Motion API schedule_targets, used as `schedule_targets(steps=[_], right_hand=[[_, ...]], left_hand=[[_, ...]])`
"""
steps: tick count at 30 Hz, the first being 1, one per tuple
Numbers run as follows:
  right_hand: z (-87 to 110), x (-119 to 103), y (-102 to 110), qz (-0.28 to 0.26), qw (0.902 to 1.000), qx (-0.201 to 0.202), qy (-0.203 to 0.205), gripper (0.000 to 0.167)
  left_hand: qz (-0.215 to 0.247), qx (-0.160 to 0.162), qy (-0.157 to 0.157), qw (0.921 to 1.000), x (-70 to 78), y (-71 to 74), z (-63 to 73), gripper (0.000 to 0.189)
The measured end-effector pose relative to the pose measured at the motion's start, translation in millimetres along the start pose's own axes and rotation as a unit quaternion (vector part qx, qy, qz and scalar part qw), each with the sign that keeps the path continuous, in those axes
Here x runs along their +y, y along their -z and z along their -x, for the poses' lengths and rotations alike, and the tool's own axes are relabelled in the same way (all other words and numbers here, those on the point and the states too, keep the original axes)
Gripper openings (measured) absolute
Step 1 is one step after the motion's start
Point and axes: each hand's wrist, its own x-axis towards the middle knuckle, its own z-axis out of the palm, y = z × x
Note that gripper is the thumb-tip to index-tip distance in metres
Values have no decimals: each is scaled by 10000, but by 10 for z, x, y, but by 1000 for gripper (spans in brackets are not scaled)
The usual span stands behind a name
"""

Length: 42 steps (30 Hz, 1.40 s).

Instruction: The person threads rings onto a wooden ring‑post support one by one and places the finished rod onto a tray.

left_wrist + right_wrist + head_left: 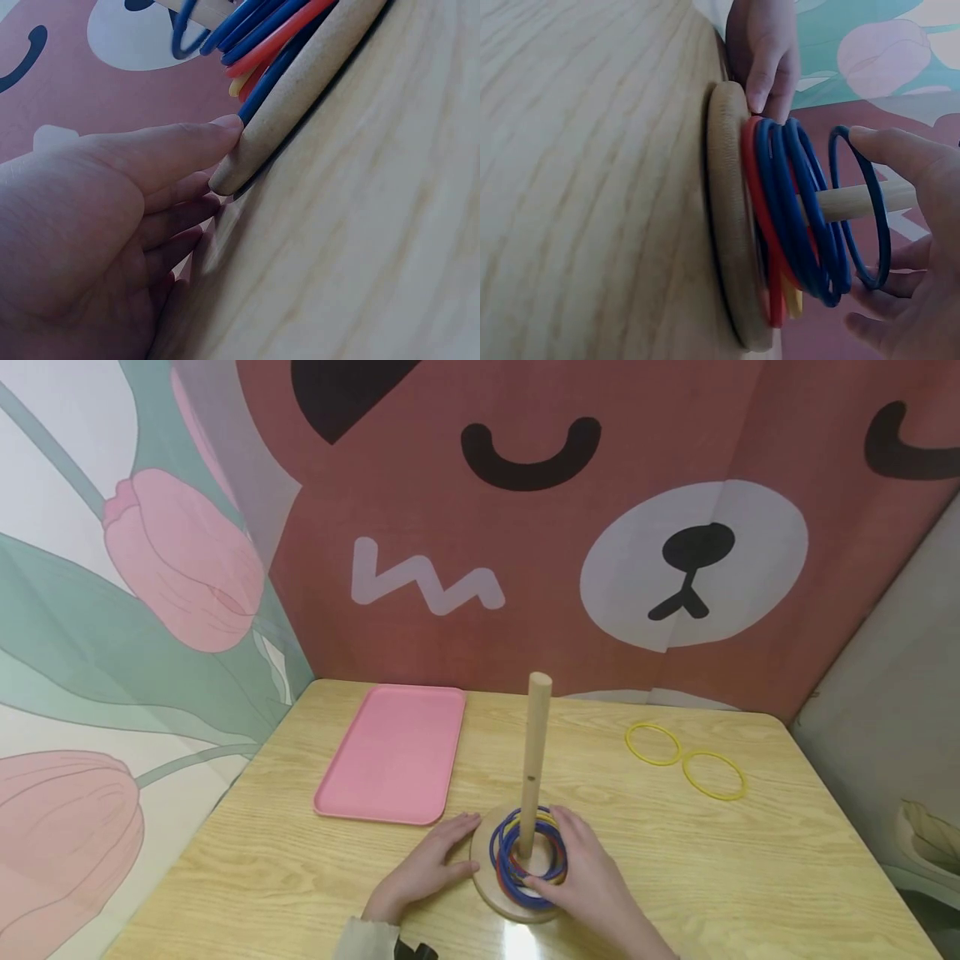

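A wooden peg (536,735) rises upright from a round wooden base (487,889) near the table's front. Blue, red and yellow rings (780,195) lie stacked around the peg's foot. My right hand (592,872) grips a blue ring (886,240) between thumb and fingers; it encircles the peg a little above the stack, tilted. On the base's left side rests my left hand (427,862), its fingers fairly straight. In the left wrist view its thumb (202,142) touches the base's rim, and the fingers lie along the edge.
A pink tray (397,752) lies at the back left of the wood-grain table (600,802). Two yellow rings (660,764) lie flat at the back right, close together. Behind the table hangs a cloth with a bear print (420,643).
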Motion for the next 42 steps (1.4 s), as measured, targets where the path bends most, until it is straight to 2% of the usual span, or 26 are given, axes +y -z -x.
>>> schedule_targets(steps=[8, 24, 34, 42], right_hand=[[26, 42, -68, 67, 9999, -65, 52, 97], [26, 9, -44, 244, 9995, -137, 126, 104], [-26, 75, 110, 471, 9988, -152, 64, 102], [-104, 229, 339, 262, 9995, -62, -137, 84]], left_hand=[[-7, -11, 3, 10000, 0, -4, 2, 64], [9, -31, 1, 10000, -18, -4, -9, 66], [67, -67, 45, 9999, -12, 13, -5, 66], [10, -89, 47, 9999, -24, 1, -3, 66]])
